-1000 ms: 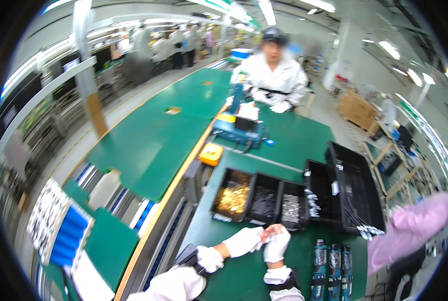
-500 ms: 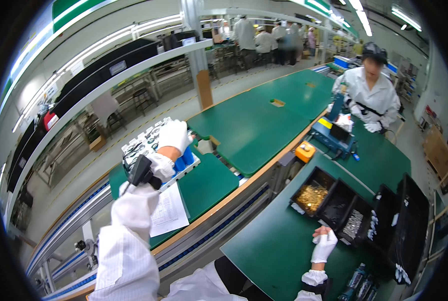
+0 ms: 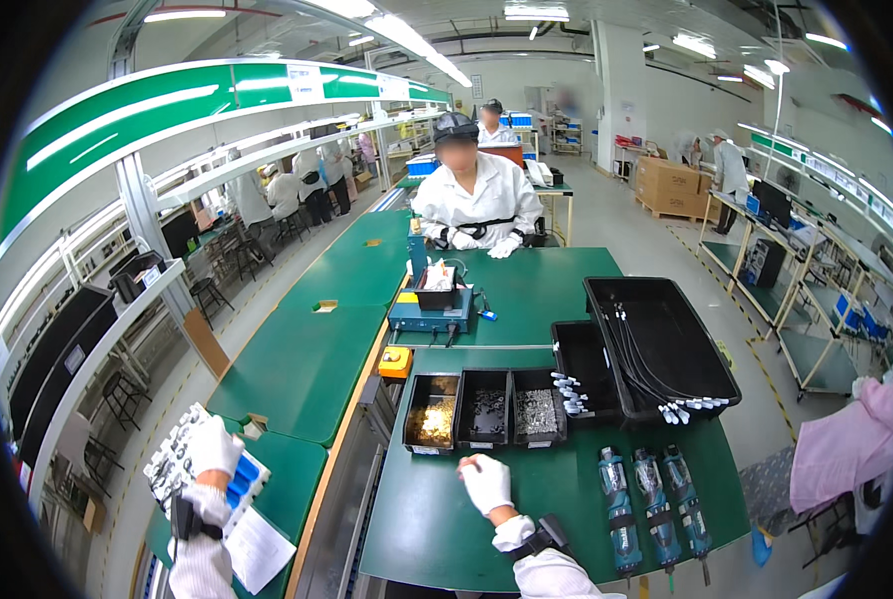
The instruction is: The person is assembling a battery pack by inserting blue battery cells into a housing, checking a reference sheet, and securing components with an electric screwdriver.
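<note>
My left hand (image 3: pixel 214 447), in a white glove, is over a white tray (image 3: pixel 251 491) at the lower left. Blue cylinders (image 3: pixel 239 483) stand in the tray beside the hand, and small dark and white parts (image 3: pixel 172 454) fill its far side. The left fingers are mostly hidden behind the back of the hand. Above the green bench, my right hand (image 3: pixel 488 485) has its gloved fingers curled together, with bare fingertips showing. Whatever they may hold is too small to see. Just beyond it are a bin of brass-coloured parts (image 3: pixel 432 423) and a bin of silver parts (image 3: pixel 536 411).
A middle black bin (image 3: pixel 483 407) holds dark bits. Several blue electric screwdrivers (image 3: pixel 658 504) lie at right. Black cables (image 3: pixel 636 364) rest in a large black box (image 3: pixel 711 354). A paper sheet (image 3: pixel 259 551) lies by the tray. A co-worker (image 3: pixel 478 195) sits across, behind a blue device (image 3: pixel 430 311).
My view has swung to the right and levelled, so the tray and bins appear further left. The left hand stays at the tray; the right hand stays in front of the bins, fingers still curled.
</note>
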Tool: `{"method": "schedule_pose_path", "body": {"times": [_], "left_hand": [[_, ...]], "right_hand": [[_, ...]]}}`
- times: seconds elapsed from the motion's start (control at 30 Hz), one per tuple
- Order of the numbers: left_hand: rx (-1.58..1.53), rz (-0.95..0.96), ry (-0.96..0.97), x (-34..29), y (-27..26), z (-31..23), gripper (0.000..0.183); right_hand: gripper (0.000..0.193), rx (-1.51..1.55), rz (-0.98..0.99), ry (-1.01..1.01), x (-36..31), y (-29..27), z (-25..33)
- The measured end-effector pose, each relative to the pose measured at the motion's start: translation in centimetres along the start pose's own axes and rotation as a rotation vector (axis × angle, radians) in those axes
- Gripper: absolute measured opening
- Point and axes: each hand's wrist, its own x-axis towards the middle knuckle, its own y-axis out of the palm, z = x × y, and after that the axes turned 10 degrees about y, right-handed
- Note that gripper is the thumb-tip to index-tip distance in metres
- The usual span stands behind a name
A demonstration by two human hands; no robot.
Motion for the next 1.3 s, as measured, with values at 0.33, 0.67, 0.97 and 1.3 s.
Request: {"method": "schedule_pose_path", "body": {"times": [0.33,0.67,0.97,1.3], "left_hand": [[-0.504,-0.165,0.001,-9.2,-8.3,6.9,0.027],[-0.316,0.236,-0.225,-6.5,4.4,17.1,0.046],[-0.501,0.308,-0.147,-5.6,2.4,11.3,0.044],[-0.998,0.254,-0.17,-7.8,-2.4,7.1,0.042]], "right_hand": [[0.046,0.502,1.025,0.05,-9.1,18.1,17.3],[0.043,-0.075,0.854,-0.32,-8.3,29.2,23.7],[0.03,0.176,0.771,-0.395,-8.9,31.9,21.1],[0.036,0.622,0.796,0.127,-9.4,11.3,16.6]]}}
